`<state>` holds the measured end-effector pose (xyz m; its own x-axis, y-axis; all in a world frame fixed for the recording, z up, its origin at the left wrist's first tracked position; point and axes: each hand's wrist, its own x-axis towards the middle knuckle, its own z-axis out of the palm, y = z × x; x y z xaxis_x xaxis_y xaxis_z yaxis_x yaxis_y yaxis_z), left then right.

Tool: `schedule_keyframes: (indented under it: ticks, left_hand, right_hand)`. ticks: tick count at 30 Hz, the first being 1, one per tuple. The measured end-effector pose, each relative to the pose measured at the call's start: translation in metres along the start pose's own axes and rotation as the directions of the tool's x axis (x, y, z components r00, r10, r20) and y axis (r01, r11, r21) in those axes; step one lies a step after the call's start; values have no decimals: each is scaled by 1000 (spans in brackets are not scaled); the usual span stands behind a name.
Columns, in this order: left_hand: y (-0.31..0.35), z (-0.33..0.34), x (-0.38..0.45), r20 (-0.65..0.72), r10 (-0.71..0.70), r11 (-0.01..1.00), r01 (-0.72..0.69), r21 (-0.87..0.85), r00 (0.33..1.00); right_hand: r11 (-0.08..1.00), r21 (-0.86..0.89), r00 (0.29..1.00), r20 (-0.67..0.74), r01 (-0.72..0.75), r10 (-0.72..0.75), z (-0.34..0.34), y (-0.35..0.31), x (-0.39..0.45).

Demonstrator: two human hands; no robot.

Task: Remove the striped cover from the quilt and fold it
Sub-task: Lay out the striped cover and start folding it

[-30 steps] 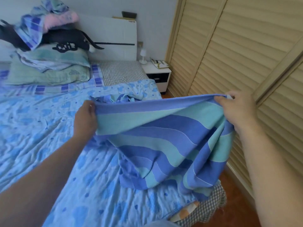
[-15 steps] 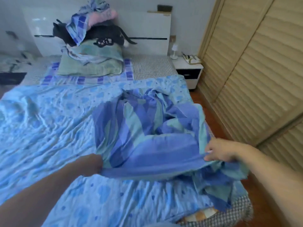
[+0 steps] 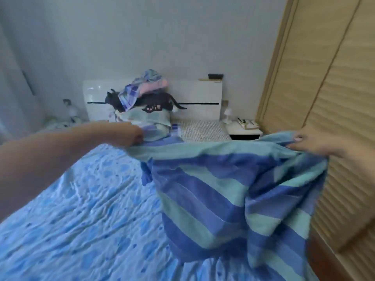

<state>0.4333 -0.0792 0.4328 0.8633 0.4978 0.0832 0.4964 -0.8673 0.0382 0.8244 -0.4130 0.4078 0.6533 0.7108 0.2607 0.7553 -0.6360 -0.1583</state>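
The striped cover (image 3: pixel 223 199), in blue and teal bands, hangs in the air above the right half of the bed. My left hand (image 3: pixel 129 133) grips its upper left corner, fingers closed on the cloth. My right hand (image 3: pixel 312 144) holds the upper right corner near the wardrobe. The top edge stretches between both hands; the rest droops in folds down to the pale blue patterned quilt (image 3: pixel 81 220), which lies spread and wrinkled over the bed.
A pile of pillows and clothes (image 3: pixel 146 102) sits against the white headboard (image 3: pixel 203 94). A white nightstand (image 3: pixel 243 129) with a small lamp stands at the back right. Slatted wooden wardrobe doors (image 3: pixel 334 98) run along the right side, close to the bed.
Both hands have lifted the striped cover from the bed up to chest height and spread it wide. The view has tilted upward toward the wall.
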Motion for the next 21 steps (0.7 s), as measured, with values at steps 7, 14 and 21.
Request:
schedule_keyframes:
  ticks: [7, 14, 21]
  left_hand:
    - [-14, -33, 32, -682, -333, 846, -113, -521, 651]
    - [12, 291, -128, 583, 98, 975, 39, -218, 806]
    - [124, 374, -186, 489, 125, 811, 195, -552, 863]
  right_hand:
    - [885, 441, 838, -420, -147, 348, -38, -53, 13]
    - [989, 149, 601, 791, -1, -118, 83, 16, -110]
    - [811, 64, 775, 345, -582, 530, 190, 168, -307]
